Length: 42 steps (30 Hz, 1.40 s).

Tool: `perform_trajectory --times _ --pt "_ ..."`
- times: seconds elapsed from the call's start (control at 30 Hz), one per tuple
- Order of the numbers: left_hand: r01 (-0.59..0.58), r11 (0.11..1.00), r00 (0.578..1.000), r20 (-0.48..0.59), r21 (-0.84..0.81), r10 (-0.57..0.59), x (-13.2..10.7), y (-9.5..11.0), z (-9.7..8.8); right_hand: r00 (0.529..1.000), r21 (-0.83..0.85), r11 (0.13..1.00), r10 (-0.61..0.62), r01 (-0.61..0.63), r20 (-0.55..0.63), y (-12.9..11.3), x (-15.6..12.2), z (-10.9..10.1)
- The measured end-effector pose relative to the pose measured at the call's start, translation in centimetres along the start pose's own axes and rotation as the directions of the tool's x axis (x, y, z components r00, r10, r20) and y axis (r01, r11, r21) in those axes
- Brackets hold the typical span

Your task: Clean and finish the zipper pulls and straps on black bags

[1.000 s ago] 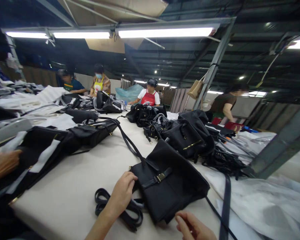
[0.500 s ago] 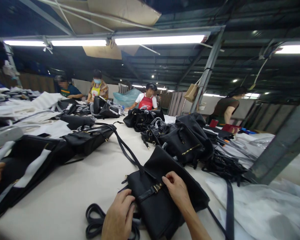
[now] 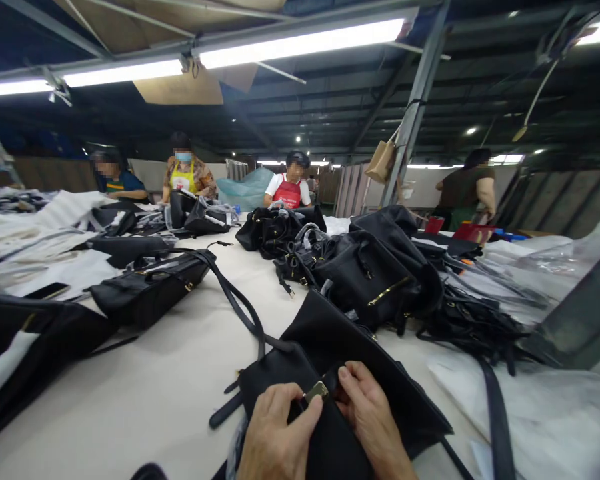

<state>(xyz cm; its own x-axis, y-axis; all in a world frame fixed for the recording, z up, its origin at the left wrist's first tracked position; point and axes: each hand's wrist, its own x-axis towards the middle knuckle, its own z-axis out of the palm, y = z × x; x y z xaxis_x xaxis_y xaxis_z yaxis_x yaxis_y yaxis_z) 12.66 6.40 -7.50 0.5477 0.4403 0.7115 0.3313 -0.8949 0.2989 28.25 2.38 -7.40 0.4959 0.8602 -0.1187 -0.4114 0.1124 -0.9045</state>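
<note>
A black leather handbag (image 3: 340, 340) lies on the cream table top (image 3: 145, 387) right in front of me, its near part lifted or folded toward me. My left hand (image 3: 280, 433) and my right hand (image 3: 370, 413) grip the bag's front flap strap from either side. Between my fingers shows a small gold buckle (image 3: 316, 392). A long black shoulder strap (image 3: 237, 303) runs from the bag toward the far left. A short black strap end (image 3: 225, 410) sticks out at the bag's left side. My hands hide the bag's lower front.
Several black bags (image 3: 365, 273) are heaped beyond my hands, and more lie to the left. White sheets and clear plastic cover the table's sides. Co-workers sit at the far end, another person stands at the right, and a steel post (image 3: 410, 113) rises behind.
My hands have come together at the buckle, and the bag has tilted up toward me. The coiled strap at the lower left has gone from view, and the whole view has shifted upward.
</note>
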Motion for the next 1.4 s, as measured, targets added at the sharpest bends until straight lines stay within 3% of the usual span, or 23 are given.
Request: perform_trajectory --times 0.17,0.3,0.43,0.57,0.67,0.7,0.73,0.77,0.8,0.83,0.87,0.9,0.93,0.97,1.0,1.13,1.27,1.33,1.4 --pt "0.134 0.944 0.988 -0.034 -0.300 -0.151 0.2 -0.3 -1.1 0.995 0.238 0.969 0.048 -0.069 0.092 -0.4 0.1 0.4" --pt "0.341 0.867 0.920 -0.059 -0.364 -0.387 0.6 -1.0 -2.6 0.965 0.258 0.952 0.100 -0.164 0.244 -1.3 -0.4 1.0" --pt "0.513 0.697 0.768 -0.094 -0.500 -0.633 0.8 -1.9 -3.4 0.970 0.236 0.963 0.072 -0.128 0.234 -1.6 -0.9 1.1" --pt "0.486 0.480 0.576 -0.146 -0.730 -0.805 0.6 -3.1 -4.0 0.961 0.141 0.979 0.105 -0.144 0.257 -1.8 -1.8 0.4" --pt "0.411 0.427 0.467 -0.216 -0.806 -0.857 0.2 -4.5 -4.6 0.966 -0.255 0.964 0.130 -0.071 0.223 -1.5 -3.1 -0.1" --pt "0.385 0.413 0.430 -0.236 -0.825 -0.872 0.1 -5.0 -4.8 0.988 -0.434 0.900 0.042 0.027 0.150 -1.3 -3.7 -0.2" --pt "0.359 0.398 0.392 -0.250 -0.844 -0.885 0.0 -5.5 -5.0 0.989 -0.608 0.780 -0.118 0.147 0.087 -1.0 -4.4 -0.2" --pt "0.337 0.383 0.356 -0.260 -0.860 -0.897 -0.2 -6.0 -5.1 0.942 -0.751 0.602 -0.327 0.271 0.077 -0.6 -5.2 -0.1" --pt "0.318 0.369 0.324 -0.265 -0.873 -0.908 -0.3 -6.4 -5.3 0.841 -0.842 0.375 -0.518 0.388 0.157 -0.2 -6.1 0.2" --pt "0.302 0.355 0.299 -0.266 -0.884 -0.917 -0.4 -6.8 -5.4 0.709 -0.857 0.130 -0.630 0.499 0.317 0.3 -7.0 0.5" --pt "0.289 0.344 0.279 -0.265 -0.893 -0.923 -0.5 -7.1 -5.5 0.572 -0.792 -0.092 -0.642 0.603 0.510 0.8 -7.9 0.8" --pt "0.277 0.334 0.264 -0.263 -0.901 -0.928 -0.6 -7.3 -5.6 0.448 -0.675 -0.255 -0.582 0.693 0.679 1.5 -8.7 1.3" --pt "0.267 0.326 0.253 -0.261 -0.907 -0.932 -0.6 -7.5 -5.7 0.352 -0.552 -0.352 -0.491 0.756 0.797 2.1 -9.3 1.9" --pt "0.258 0.320 0.244 -0.259 -0.912 -0.935 -0.6 -7.6 -5.7 0.292 -0.459 -0.402 -0.412 0.792 0.863 2.9 -9.7 2.4" --pt "0.250 0.316 0.235 -0.259 -0.915 -0.937 -0.6 -7.7 -5.8 0.269 -0.415 -0.426 -0.362 0.804 0.893 3.5 -10.0 3.0" --pt "0.225 0.340 0.204 -0.297 -0.913 -0.933 -0.6 -7.7 -6.3 0.298 -0.406 -0.485 -0.287 0.774 0.910 5.2 -9.5 5.2" --pt "0.211 0.443 0.188 -0.409 -0.871 -0.893 -0.9 -7.5 -7.6 0.327 -0.330 -0.552 -0.107 0.766 0.939 4.8 -8.6 6.8" --pt "0.218 0.498 0.171 -0.469 -0.839 -0.866 -1.2 -7.4 -8.4 0.378 -0.362 -0.512 -0.078 0.779 0.923 3.9 -8.0 7.3" --pt "0.232 0.534 0.150 -0.512 -0.813 -0.846 -1.5 -7.5 -8.9 0.496 -0.518 -0.365 -0.160 0.774 0.853 2.1 -7.0 7.8"
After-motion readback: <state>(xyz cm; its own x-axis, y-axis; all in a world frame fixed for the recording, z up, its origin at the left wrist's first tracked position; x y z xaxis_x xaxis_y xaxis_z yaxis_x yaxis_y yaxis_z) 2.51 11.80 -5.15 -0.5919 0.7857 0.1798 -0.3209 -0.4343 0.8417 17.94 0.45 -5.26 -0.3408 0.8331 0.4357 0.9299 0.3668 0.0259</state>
